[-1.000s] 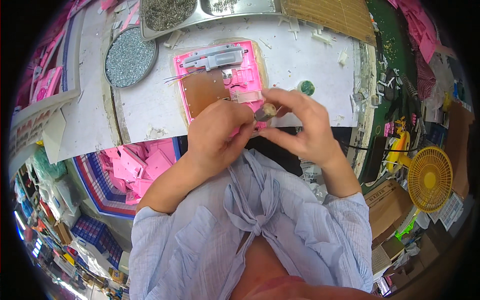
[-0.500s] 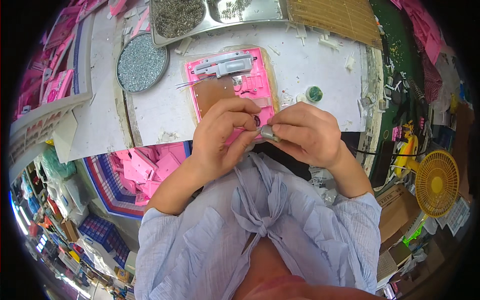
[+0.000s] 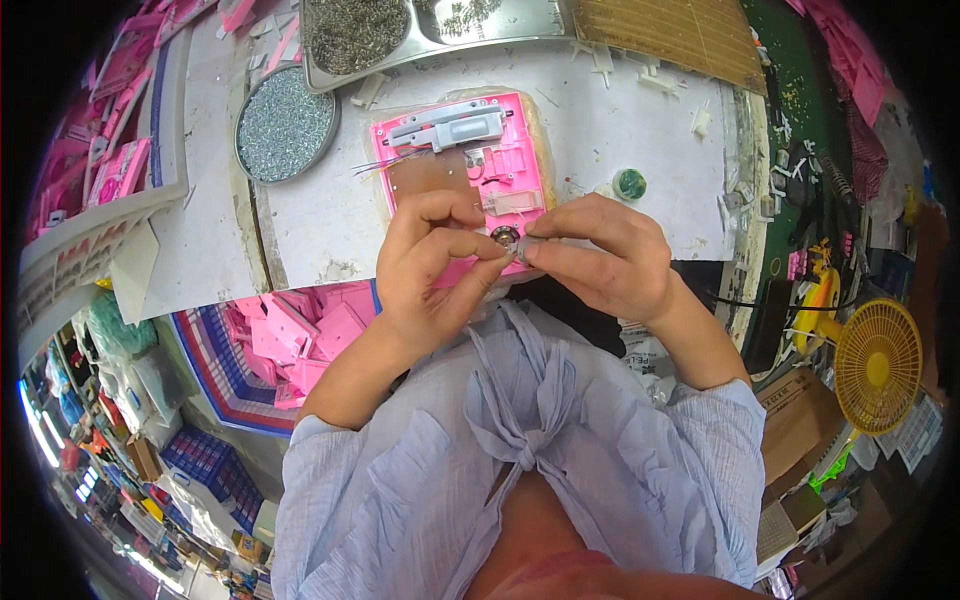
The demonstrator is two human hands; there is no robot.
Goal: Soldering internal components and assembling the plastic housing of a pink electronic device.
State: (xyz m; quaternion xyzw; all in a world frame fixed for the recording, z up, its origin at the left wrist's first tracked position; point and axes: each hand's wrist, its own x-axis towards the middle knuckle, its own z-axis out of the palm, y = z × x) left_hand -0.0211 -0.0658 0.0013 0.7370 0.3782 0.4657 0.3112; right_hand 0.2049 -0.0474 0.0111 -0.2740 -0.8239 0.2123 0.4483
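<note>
A pink plastic housing (image 3: 525, 160) lies open on the table in front of me, with a grey mechanism (image 3: 465, 130), thin wires and a brown board (image 3: 430, 173) in it. Over its near edge my two hands meet fingertip to fingertip. My right hand (image 3: 610, 255) pinches a small grey metal part (image 3: 523, 251), mostly covered by the fingers. My left hand (image 3: 430, 260) is closed, thumb and index finger pressed together right beside that part; what they grip is too small to make out. A dark round part (image 3: 505, 237) shows between the hands, in the housing's near area.
A round dish of small silvery pieces (image 3: 287, 125) stands at left. Behind are a metal tray (image 3: 490, 40) holding small metal parts and a cardboard sheet (image 3: 670, 35). A green-topped small jar (image 3: 629, 184) is at right. A basket (image 3: 215, 370) of pink pieces sits below the table's left edge.
Both hands have shifted slightly up and left. The grey part has turned and is now more hidden by my right fingers, while the dark round part shows more fully.
</note>
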